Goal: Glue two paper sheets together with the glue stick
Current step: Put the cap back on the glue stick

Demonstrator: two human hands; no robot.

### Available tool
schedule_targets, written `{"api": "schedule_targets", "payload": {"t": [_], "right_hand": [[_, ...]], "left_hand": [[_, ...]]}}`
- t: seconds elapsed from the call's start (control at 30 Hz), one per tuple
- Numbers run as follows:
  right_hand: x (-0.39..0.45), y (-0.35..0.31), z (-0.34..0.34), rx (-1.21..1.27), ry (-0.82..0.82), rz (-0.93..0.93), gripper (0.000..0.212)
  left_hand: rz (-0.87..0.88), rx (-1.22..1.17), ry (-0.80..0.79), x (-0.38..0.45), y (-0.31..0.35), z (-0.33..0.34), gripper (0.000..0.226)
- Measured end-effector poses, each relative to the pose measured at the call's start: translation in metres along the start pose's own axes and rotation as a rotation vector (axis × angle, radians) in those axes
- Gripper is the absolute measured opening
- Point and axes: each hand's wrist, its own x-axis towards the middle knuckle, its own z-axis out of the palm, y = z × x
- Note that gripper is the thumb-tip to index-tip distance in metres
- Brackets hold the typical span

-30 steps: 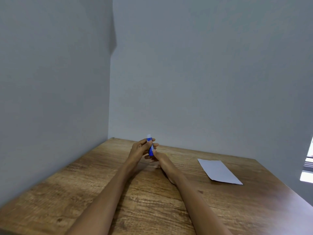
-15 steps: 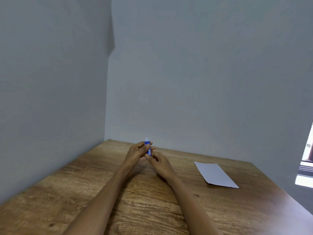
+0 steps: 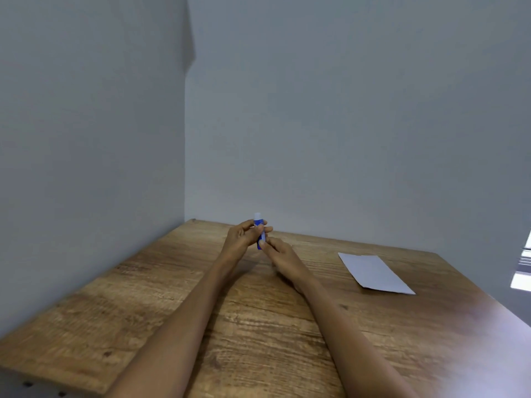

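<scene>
A blue glue stick (image 3: 258, 224) with a whitish top stands upright between my two hands, far out over the wooden table (image 3: 161, 285). My left hand (image 3: 240, 239) wraps its upper part with the fingers. The thumb and fingertips of my right hand (image 3: 283, 258) pinch its lower end. White paper (image 3: 373, 272) lies flat on the table to the right, well apart from both hands; I cannot tell whether it is one sheet or two stacked.
Grey walls close the table on the left and at the back, meeting in a corner (image 3: 185, 196). A bright window edge (image 3: 524, 262) shows at the far right. The table's near left edge (image 3: 43, 377) is visible at the bottom.
Both hands keep holding the glue stick in about the same place. My right hand's fingers have shifted slightly on its lower end; the view has drifted a little.
</scene>
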Motion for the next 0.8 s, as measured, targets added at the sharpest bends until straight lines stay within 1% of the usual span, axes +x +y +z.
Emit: {"api": "schedule_targets", "payload": {"t": [0.03, 0.1, 0.13, 0.2, 0.27, 0.3, 0.33, 0.37, 0.4, 0.43, 0.47, 0.5, 0.53, 0.57, 0.63, 0.67, 0.73, 0.77, 0.8], "right_hand": [[-0.001, 0.001, 0.0, -0.015, -0.033, 0.026, 0.026], [0.002, 0.0, -0.001, -0.077, -0.024, 0.038, 0.031], [0.004, 0.001, -0.001, -0.117, 0.01, 0.022, 0.028], [0.006, 0.001, -0.001, -0.19, 0.139, -0.002, 0.015], [0.005, -0.001, 0.002, -0.231, 0.262, -0.007, 0.025], [0.005, 0.001, 0.003, -0.216, 0.278, -0.017, 0.029], [0.004, 0.002, 0.005, -0.177, 0.257, -0.036, 0.029], [0.004, 0.004, 0.006, -0.124, 0.205, -0.044, 0.022], [0.004, 0.005, 0.005, -0.075, 0.127, -0.029, 0.01], [0.004, 0.005, 0.005, -0.031, 0.041, -0.014, 0.012], [0.004, 0.005, 0.004, 0.011, -0.031, 0.014, 0.023], [0.005, 0.005, 0.004, 0.04, -0.067, 0.046, 0.029], [0.006, 0.006, 0.003, 0.022, -0.065, 0.052, 0.029], [0.008, 0.007, 0.002, -0.024, -0.035, 0.032, 0.024], [0.01, 0.008, 0.003, -0.165, 0.089, 0.01, 0.012], [0.01, 0.007, 0.003, -0.204, 0.162, 0.012, 0.013], [0.009, 0.005, 0.006, -0.207, 0.274, -0.007, 0.024], [0.009, 0.007, 0.007, -0.173, 0.286, -0.027, 0.028], [0.009, 0.006, 0.007, -0.133, 0.264, -0.038, 0.027]], "left_hand": [[-0.008, 0.009, 0.002, -0.001, -0.001, -0.001, 0.022], [-0.017, 0.031, 0.007, -0.001, -0.001, -0.002, 0.024], [-0.015, 0.036, 0.012, 0.0, -0.002, -0.001, 0.022], [0.009, 0.046, 0.026, -0.001, 0.0, 0.003, 0.021], [0.02, 0.059, 0.028, -0.001, 0.003, 0.008, 0.023], [0.019, 0.059, 0.02, -0.003, 0.003, 0.01, 0.023], [0.02, 0.059, 0.012, -0.004, 0.003, 0.011, 0.022], [0.018, 0.062, 0.005, -0.005, 0.002, 0.011, 0.022], [0.01, 0.062, 0.003, -0.005, 0.002, 0.01, 0.021], [0.0, 0.059, 0.007, -0.005, 0.002, 0.007, 0.021], [-0.007, 0.058, 0.011, -0.004, 0.003, 0.005, 0.021], [-0.011, 0.059, 0.013, -0.003, 0.003, 0.003, 0.022], [-0.013, 0.064, 0.015, -0.002, 0.003, 0.002, 0.021], [-0.009, 0.07, 0.021, -0.002, 0.003, 0.002, 0.021], [0.002, 0.076, 0.045, -0.003, 0.002, 0.002, 0.023], [0.006, 0.07, 0.052, -0.003, 0.002, 0.004, 0.023], [0.01, 0.063, 0.046, -0.004, 0.002, 0.008, 0.023], [0.01, 0.059, 0.038, -0.004, 0.002, 0.009, 0.024], [0.004, 0.051, 0.032, -0.004, 0.003, 0.01, 0.024]]}}
